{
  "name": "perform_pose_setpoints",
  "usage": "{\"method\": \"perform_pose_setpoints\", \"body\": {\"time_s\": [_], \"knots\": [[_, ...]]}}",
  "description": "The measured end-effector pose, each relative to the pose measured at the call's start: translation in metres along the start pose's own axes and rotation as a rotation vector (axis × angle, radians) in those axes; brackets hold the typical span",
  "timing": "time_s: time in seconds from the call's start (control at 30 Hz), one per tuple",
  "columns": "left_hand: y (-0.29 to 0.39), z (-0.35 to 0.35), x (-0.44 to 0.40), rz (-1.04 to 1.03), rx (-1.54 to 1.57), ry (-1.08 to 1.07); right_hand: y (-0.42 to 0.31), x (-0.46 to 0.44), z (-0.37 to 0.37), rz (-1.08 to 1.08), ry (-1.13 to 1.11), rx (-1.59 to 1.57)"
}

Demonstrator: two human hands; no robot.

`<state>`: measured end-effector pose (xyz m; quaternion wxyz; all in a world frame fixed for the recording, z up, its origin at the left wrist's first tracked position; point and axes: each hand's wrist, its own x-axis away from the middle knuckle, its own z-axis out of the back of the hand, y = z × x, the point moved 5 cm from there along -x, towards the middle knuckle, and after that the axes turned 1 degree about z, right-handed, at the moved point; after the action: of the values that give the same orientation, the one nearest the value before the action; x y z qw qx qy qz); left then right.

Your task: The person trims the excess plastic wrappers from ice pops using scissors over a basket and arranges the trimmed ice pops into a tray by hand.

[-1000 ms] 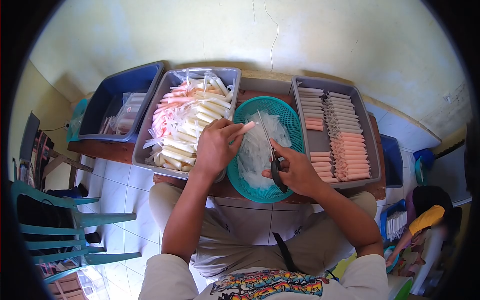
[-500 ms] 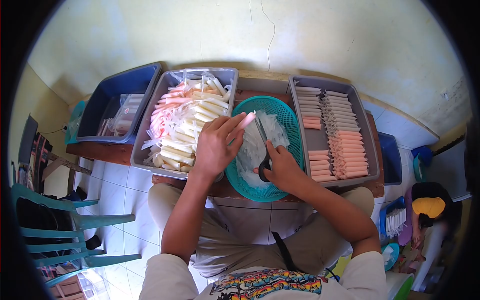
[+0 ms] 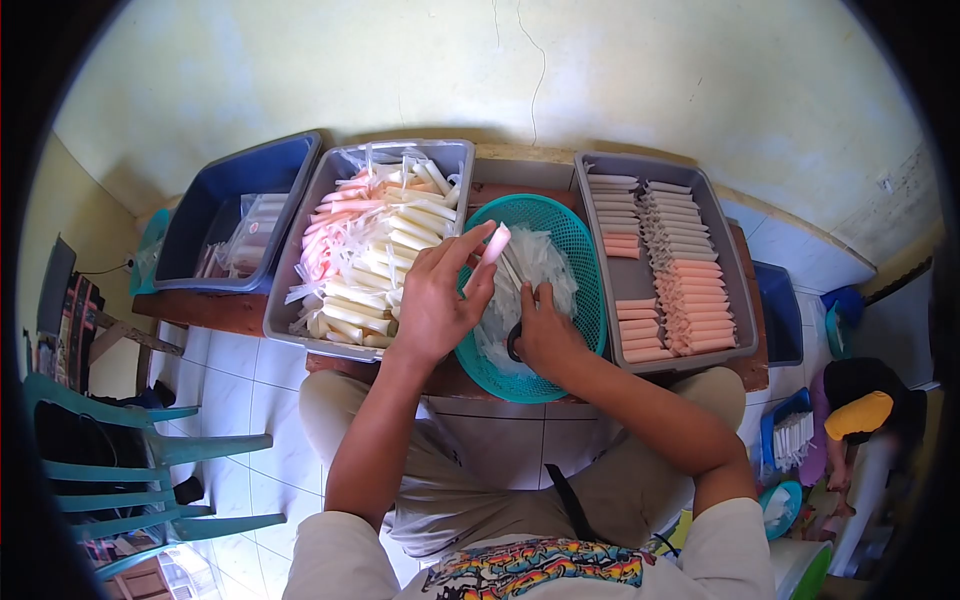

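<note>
Between the fingers of my left hand (image 3: 437, 298) is a pink tube-shaped ice pop (image 3: 493, 246), tilted with its end up. My right hand (image 3: 549, 332) grips black-handled scissors (image 3: 514, 345) just to the right; their blades are partly hidden behind my fingers and the ice pop. Beneath both hands stands a teal mesh basket (image 3: 591, 290) with clear plastic scraps (image 3: 550, 262) in it. On the left, a grey tub (image 3: 468, 160) holds a loose heap of pink and cream ice pops (image 3: 352, 262). Neat rows of pink and whitish ones (image 3: 692, 272) lie in the right grey tub (image 3: 724, 200).
A dark blue tub (image 3: 200, 185) with a few packed tubes sits at the far left of the wooden bench (image 3: 210, 309). Green plastic chairs (image 3: 150, 450) stand on the left of the tiled floor. At the right, another person (image 3: 860, 410) bends near a blue basket (image 3: 775, 425).
My right hand has moved slightly left and up, and the scissors now point lower, behind the ice pop. The ice pop in my left hand is tilted more upright.
</note>
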<state>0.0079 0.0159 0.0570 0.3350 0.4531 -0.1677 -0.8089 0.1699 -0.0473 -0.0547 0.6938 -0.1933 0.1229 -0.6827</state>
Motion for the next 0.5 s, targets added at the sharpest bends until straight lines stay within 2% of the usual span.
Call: {"method": "perform_pose_setpoints", "body": {"time_s": [0.13, 0.23, 0.5], "knots": [[0.002, -0.003, 0.0, 0.004, 0.023, -0.001, -0.004, 0.0, 0.003, 0.031, 0.014, 0.064], [0.005, -0.005, 0.0, -0.072, 0.058, 0.025, -0.003, -0.003, 0.002, 0.016, -0.032, 0.092], [0.007, -0.014, 0.003, -0.027, 0.13, -0.033, -0.005, 0.006, 0.014, -0.016, -0.076, 0.071]]}}
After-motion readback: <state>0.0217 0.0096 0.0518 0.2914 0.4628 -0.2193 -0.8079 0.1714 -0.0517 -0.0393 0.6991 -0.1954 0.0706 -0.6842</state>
